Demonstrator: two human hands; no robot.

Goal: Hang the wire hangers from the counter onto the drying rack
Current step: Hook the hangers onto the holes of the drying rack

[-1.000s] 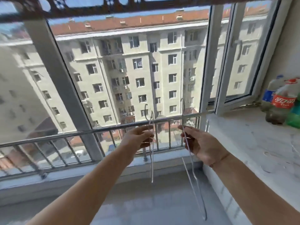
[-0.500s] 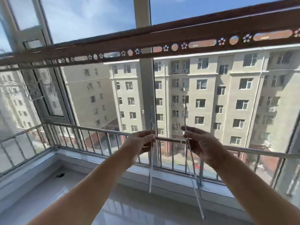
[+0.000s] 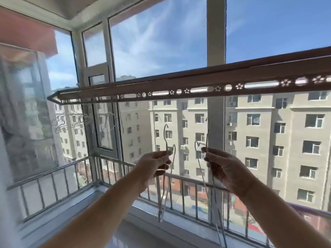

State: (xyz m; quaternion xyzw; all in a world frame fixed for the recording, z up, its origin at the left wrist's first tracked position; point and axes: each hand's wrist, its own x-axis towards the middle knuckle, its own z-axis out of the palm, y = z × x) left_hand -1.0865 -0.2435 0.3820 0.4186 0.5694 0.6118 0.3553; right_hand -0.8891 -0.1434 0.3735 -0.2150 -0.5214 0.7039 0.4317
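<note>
My left hand grips thin wire hangers near their necks, hooks pointing up, bodies hanging down edge-on. My right hand pinches more wire hangers the same way, their hooks rising beside the window post. Both hands are at chest height, well below the brown drying rack bar with punched flower holes that runs across the view. Several wire hangers hang on the rack's far left end.
A metal balcony railing runs along the window behind and below my hands. White window frames and a vertical post stand behind the rack. The pale sill lies under the railing. Apartment buildings fill the view outside.
The view has swung left and upward, away from the counter, so the rack's left end and its hung hangers now show. Both hands keep the hangers and have risen slightly toward the rack.
</note>
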